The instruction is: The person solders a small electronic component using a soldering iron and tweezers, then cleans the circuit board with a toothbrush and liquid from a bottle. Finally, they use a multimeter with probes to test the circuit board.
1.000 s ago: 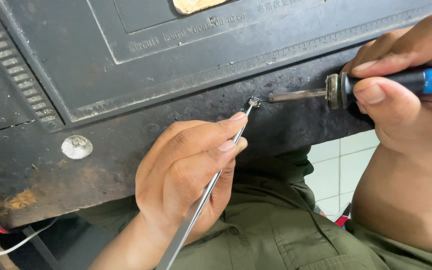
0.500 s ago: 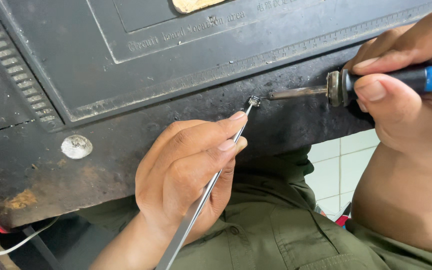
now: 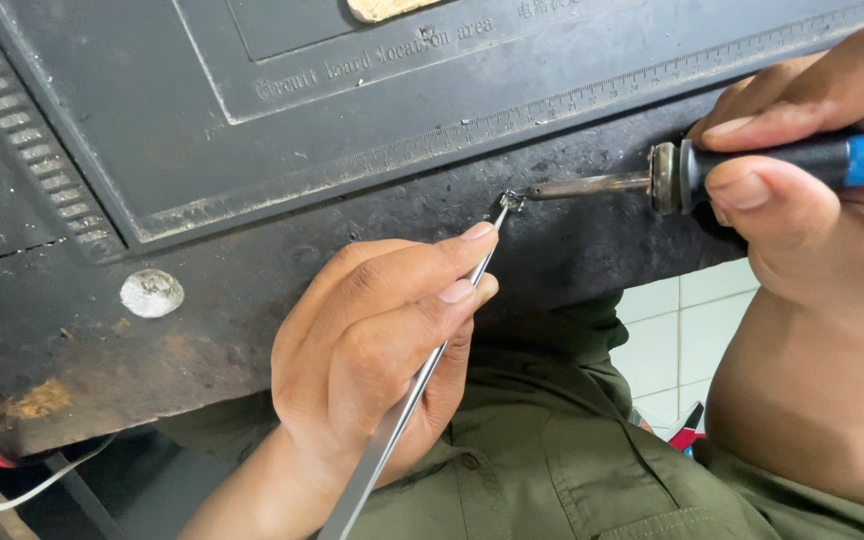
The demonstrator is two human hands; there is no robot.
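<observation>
left hand (image 3: 372, 345) pinches tweezers (image 3: 422, 370) on a tiny part (image 3: 510, 201); right hand (image 3: 802, 200) grips the soldering iron (image 3: 672, 178). risk: tweezer slip drops the part; lingering heat overheats it.

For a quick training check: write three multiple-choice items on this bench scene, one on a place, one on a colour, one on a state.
1. Where does the tip of the soldering iron rest?
A. On the small metal part at the tweezers' tips
B. On the round silver disc
C. On the white tiles

2. What colour is the rear of the iron's handle?
A. Red
B. Blue
C. Yellow

3. How does the left hand hold the tweezers?
A. Lying loose on the bench
B. Pinched between thumb and fingers
C. Hanging from a cord

Answers:
1 A: the tip meets the small part on the dark bench.
2 B: blue shows beside the right hand.
3 B: thumb and fingers press the tweezers.
</observation>
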